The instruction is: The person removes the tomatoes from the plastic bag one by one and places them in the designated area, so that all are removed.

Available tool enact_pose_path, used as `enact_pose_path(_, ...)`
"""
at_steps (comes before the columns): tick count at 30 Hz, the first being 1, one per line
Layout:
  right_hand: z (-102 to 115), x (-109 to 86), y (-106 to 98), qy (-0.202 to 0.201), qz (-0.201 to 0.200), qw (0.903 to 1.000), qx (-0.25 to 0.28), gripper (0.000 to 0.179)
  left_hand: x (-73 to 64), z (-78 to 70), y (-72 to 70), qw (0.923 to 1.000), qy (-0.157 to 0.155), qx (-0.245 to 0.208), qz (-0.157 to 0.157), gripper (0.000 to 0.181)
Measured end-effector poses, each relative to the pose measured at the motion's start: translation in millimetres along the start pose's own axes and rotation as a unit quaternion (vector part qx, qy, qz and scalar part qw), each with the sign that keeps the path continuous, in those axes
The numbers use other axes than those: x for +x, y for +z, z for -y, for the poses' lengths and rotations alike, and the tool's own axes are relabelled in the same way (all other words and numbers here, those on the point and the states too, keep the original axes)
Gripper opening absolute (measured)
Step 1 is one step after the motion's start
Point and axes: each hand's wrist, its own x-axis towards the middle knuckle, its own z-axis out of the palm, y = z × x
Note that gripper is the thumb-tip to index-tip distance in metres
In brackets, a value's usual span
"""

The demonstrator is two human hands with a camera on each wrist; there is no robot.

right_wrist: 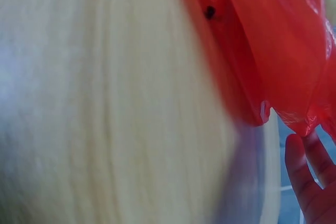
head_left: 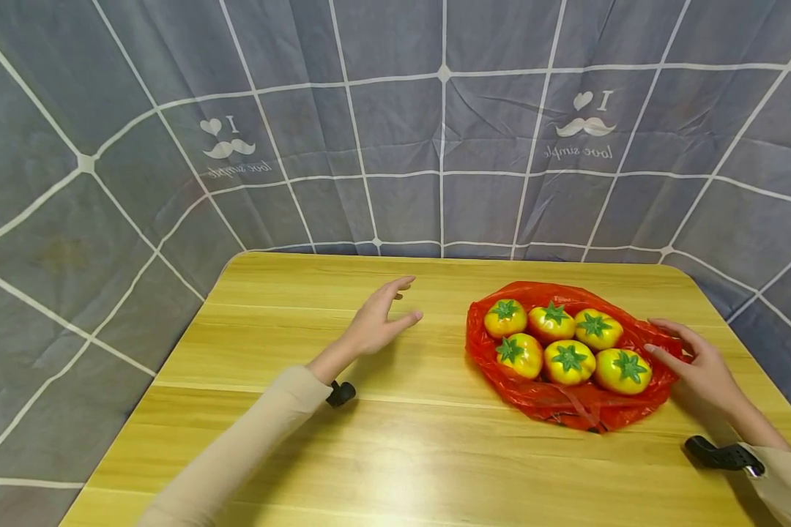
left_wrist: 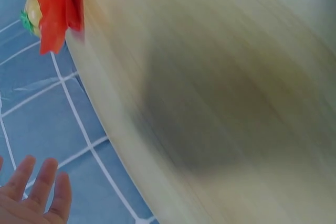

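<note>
Several glossy yellow-and-red, tomato-like fruits (head_left: 570, 362) with green star-shaped tops sit in two rows. They lie in a red plastic bag (head_left: 534, 401) spread open on the right half of the table. My right hand (head_left: 708, 369) is at the bag's right edge, thumb and fingers spread apart and lying along the crumpled plastic. In the right wrist view, its fingertips (right_wrist: 295, 148) meet the lower edge of the red plastic. My left hand (head_left: 374, 322) hovers over the table left of the bag, fingers extended, thumb apart, holding nothing.
The light wooden table (head_left: 395, 439) has rounded far corners. A grey-blue curtain (head_left: 395, 132) with white grid lines hangs behind it and along both sides. A black strap with a small device (head_left: 725, 455) is on the right wrist, and another black device (head_left: 340, 394) is at the left wrist.
</note>
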Motion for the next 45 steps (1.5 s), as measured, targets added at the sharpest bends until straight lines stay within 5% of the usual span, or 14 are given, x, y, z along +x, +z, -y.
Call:
enact_pose_path(17,-0.6,-1.5,1.7,0.038,0.009,0.9992,0.008,0.047,21.5,-18.1,27.0,0.9928,0.028,-0.112,0.032,0.062)
enact_pose_path(45,-1.1,-2.0,4.4,0.054,0.021,0.9971,0.049,0.045,59.9,-40.6,64.7,0.9804,0.06,-0.159,0.1,0.063)
